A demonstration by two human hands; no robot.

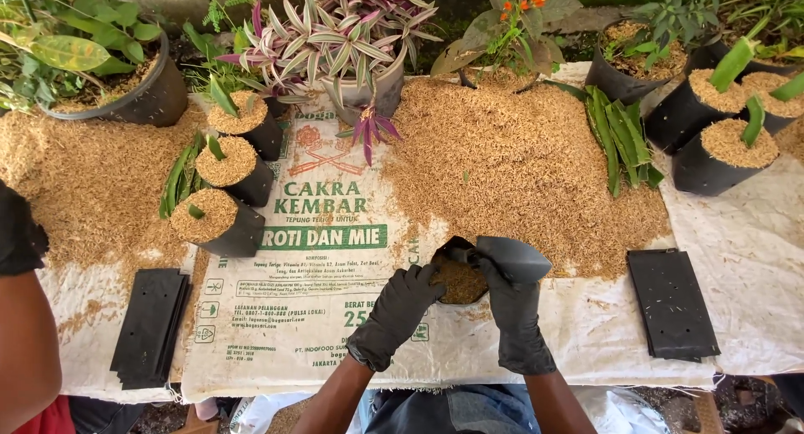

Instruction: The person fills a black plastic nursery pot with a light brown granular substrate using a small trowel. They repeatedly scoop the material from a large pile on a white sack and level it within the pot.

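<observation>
Both my hands wear black gloves. My left hand (402,304) grips the near left rim of a small black planting bag (511,256) that lies on a printed white sack (318,317). My right hand (512,313) pinches the bag's right side and holds its mouth open. Brown rice husk (459,282) shows inside the bag. A big heap of loose husk (519,162) lies just beyond it.
Three husk-filled black bags (224,220) with green cuttings stand at left, more at right (724,154). Flat stacks of empty black bags lie at left (151,325) and right (672,304). Cut green leaves (620,137) and potted plants (352,41) line the back. Another person's arm (25,333) is at far left.
</observation>
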